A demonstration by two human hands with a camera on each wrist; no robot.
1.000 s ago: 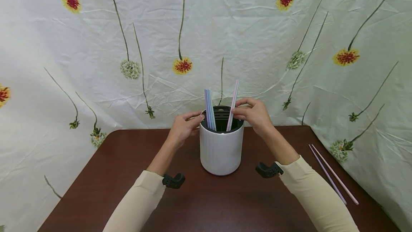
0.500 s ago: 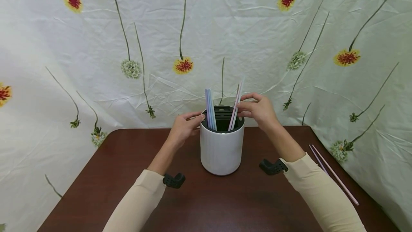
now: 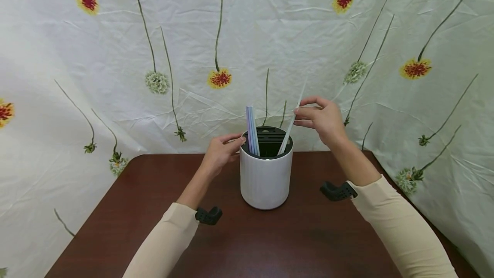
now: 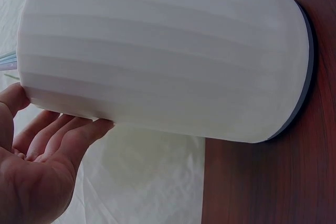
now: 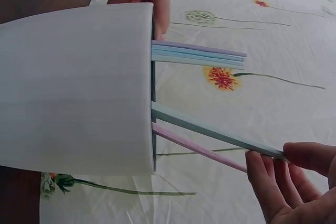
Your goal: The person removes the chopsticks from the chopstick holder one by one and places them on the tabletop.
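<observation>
Pale green stick, centre-right; finger-pinched by right hand; likely light, stiff, best held high; white holder, gripped by left hand.

Right grip pinched, higher than left grip

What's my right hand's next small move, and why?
Probably lift the pale green chopstick clear of the white holder: your right hand pinches it and has risen, its lower end remains inside, and your left hand touches the holder.
</observation>
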